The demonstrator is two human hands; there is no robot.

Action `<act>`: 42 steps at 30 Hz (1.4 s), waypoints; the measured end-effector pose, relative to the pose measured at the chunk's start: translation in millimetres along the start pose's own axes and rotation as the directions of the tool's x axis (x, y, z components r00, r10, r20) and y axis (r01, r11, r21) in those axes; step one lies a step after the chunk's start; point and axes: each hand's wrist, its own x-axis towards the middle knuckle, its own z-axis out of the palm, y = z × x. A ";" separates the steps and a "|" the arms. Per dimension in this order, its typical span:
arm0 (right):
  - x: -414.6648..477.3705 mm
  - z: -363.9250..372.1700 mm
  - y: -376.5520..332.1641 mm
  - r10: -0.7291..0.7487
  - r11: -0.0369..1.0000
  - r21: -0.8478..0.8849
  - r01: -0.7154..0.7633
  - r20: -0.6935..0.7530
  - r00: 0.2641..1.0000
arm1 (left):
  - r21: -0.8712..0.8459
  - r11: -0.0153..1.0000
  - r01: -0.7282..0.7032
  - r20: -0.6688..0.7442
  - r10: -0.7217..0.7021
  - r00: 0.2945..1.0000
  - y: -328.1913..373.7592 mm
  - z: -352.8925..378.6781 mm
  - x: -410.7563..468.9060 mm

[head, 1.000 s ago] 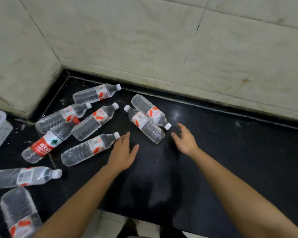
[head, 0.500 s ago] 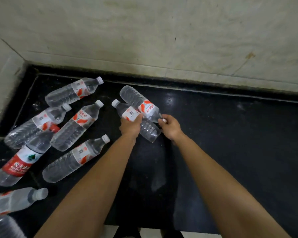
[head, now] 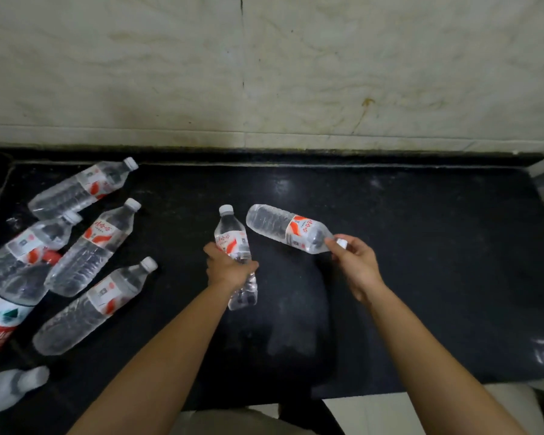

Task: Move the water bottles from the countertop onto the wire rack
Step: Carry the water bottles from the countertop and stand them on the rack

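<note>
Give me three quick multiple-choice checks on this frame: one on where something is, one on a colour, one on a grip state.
1. Where do the loose bottles lie?
A. on the left part of the countertop
B. on the right part
C. against the wall at centre

2. What colour is the countertop?
A. white
B. black
C. wood brown

3. How does the right hand hold its bottle?
A. around the middle
B. by the cap end
C. not at all

Answers:
1. A: the loose bottles lie clustered on the left of the countertop.
2. B: its surface is glossy black.
3. B: the right hand pinches the cap end of the right bottle, while the left hand wraps the body of the left bottle.
</note>
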 end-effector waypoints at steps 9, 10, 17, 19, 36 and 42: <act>-2.4 -39.1 -52.2 -0.440 0.871 -0.193 0.452 0.105 0.892 | 0.516 0.845 -0.139 -0.086 0.213 0.973 -1.7 36.7 -37.6; -2.0 -39.2 -54.6 -0.458 0.859 -0.190 0.475 0.127 0.880 | 0.471 0.873 -0.126 -0.090 0.190 0.978 0.7 37.3 -36.6; 11.9 -24.0 -43.3 -0.403 0.882 -0.154 0.445 0.244 0.882 | -0.061 0.996 0.066 -0.028 -0.067 0.997 10.7 28.0 0.1; 9.6 -17.9 -41.9 -0.391 0.896 -0.119 0.428 0.249 0.886 | -0.114 0.992 0.060 -0.005 -0.061 0.998 11.4 25.2 -0.9; -92.0 28.7 13.4 -0.474 0.861 -0.148 0.487 0.114 0.873 | -0.443 0.855 -0.270 0.070 0.333 0.940 -22.0 -53.9 -86.4; -177.8 -10.0 3.9 -0.484 0.814 0.242 0.528 -0.220 0.847 | -0.573 0.721 -0.389 0.160 0.564 0.810 42.5 -56.0 -147.6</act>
